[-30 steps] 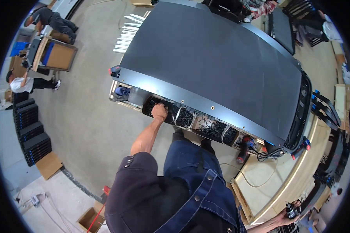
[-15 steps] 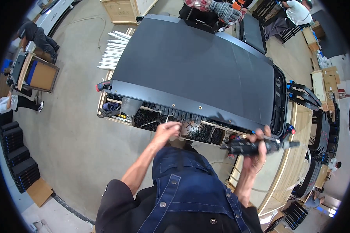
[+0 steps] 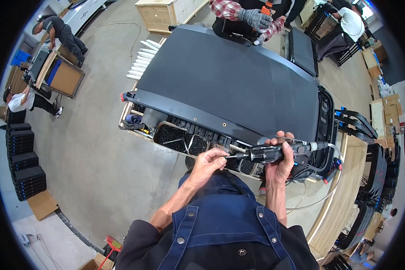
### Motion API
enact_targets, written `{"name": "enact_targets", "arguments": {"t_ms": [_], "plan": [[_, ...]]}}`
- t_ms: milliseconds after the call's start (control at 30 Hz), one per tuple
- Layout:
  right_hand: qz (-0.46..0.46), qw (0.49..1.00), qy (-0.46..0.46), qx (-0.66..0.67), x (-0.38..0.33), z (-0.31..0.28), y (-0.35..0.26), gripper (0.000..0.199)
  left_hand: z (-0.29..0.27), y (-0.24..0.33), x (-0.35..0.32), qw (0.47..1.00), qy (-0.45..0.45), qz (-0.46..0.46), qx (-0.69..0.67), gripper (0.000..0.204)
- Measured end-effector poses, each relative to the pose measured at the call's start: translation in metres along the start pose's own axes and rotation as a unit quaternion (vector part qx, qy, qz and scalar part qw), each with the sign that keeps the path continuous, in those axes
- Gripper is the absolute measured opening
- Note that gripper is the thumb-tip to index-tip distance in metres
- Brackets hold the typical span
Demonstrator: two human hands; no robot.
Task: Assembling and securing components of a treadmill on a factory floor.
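We look down on a large black panel [image 3: 229, 85] that lies on a wooden frame. At its near edge, our right hand [image 3: 280, 158] closes its grip around a black pneumatic screwdriver [image 3: 274, 152], held level, with a clear hose [image 3: 335, 155] going out from its right end. Our left hand [image 3: 208, 164] pinches the tip of the tool. Just beyond the hands, under the panel edge, sits a tray of dark screws [image 3: 177, 138]. At the far side of the panel, another person's gloved hand [image 3: 255, 19] rests.
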State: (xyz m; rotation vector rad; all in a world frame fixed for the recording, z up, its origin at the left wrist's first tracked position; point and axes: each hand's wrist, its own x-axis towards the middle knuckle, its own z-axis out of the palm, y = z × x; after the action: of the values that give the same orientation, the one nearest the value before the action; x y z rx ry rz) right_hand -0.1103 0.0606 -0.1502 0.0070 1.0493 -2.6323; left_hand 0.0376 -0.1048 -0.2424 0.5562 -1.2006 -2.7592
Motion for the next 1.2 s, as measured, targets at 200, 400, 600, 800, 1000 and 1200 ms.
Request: {"name": "enact_targets", "arguments": {"t_ms": [200, 400, 600, 800, 1000, 1200], "plan": [[0.057, 0.988, 0.144, 0.021, 0.012, -0.031, 0.007, 0.049, 0.046, 0.008, 0.004, 0.814, 0.121, 0.334, 0.460, 0.022], [-0.011, 0.994, 0.092, -0.051, 0.026, -0.020, 0.010, 0.047, 0.023, -0.007, 0.041, 0.991, 0.027, -0.060, -0.119, 0.022], [-0.153, 0.953, -0.102, -0.239, 0.048, 0.018, 0.025, 0.047, 0.038, -0.023, 0.092, 0.907, 0.006, -0.110, -0.407, 0.030], [-0.087, 0.918, -0.213, -0.324, 0.069, 0.051, 0.065, 0.042, 0.020, -0.025, 0.109, 0.886, 0.074, -0.139, -0.436, 0.044], [0.009, 0.789, -0.440, -0.430, 0.095, 0.083, 0.075, 0.038, -0.029, -0.016, 0.078, 0.957, 0.290, -0.010, -0.014, 0.060], [0.040, 0.778, -0.465, -0.421, 0.101, 0.081, 0.085, 0.034, -0.070, -0.005, 0.096, 0.948, 0.300, 0.096, 0.029, 0.056]]}}
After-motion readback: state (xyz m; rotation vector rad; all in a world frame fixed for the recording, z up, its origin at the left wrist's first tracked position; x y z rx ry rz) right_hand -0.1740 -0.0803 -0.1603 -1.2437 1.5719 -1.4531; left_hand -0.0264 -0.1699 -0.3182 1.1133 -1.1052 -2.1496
